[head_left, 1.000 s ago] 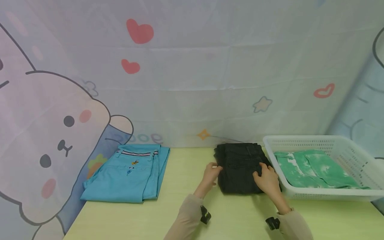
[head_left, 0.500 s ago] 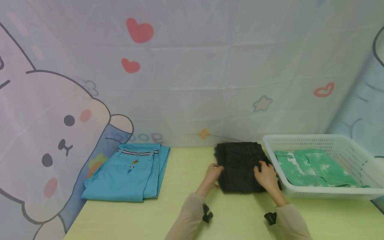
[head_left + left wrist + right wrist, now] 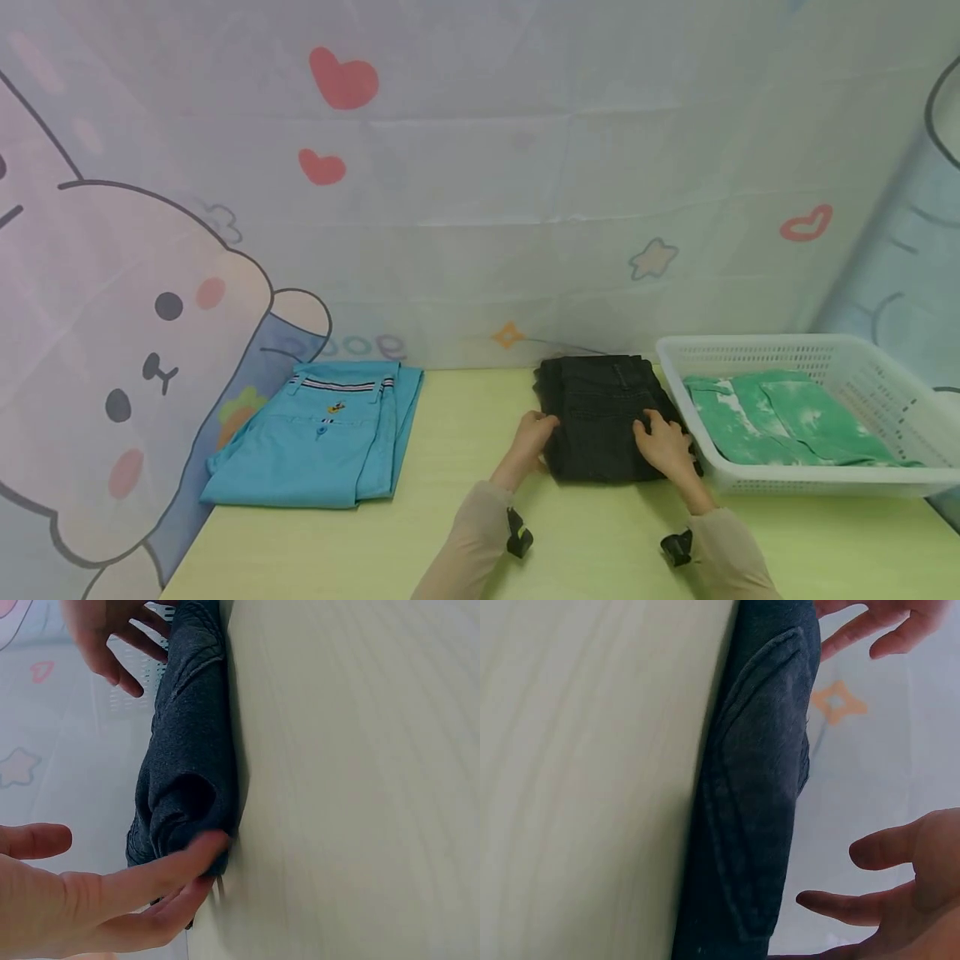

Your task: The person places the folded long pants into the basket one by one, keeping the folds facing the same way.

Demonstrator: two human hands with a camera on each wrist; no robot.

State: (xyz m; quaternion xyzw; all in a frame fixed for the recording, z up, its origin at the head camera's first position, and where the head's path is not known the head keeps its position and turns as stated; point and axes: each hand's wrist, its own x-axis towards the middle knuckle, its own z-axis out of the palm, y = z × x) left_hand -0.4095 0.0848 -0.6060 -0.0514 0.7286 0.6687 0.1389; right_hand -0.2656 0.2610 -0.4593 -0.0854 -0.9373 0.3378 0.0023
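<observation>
Both hands — left hand, right hand — rest relaxed, ungrasping, against folded black jeans on the counter — folding looks finished, white basket beside.

Both arms wear long beige sleeves — the left sleeve and the right sleeve — loose and plain, ending at the wrists. A small black device is strapped at each cuff (left device, right device). Hands are bare.
</observation>
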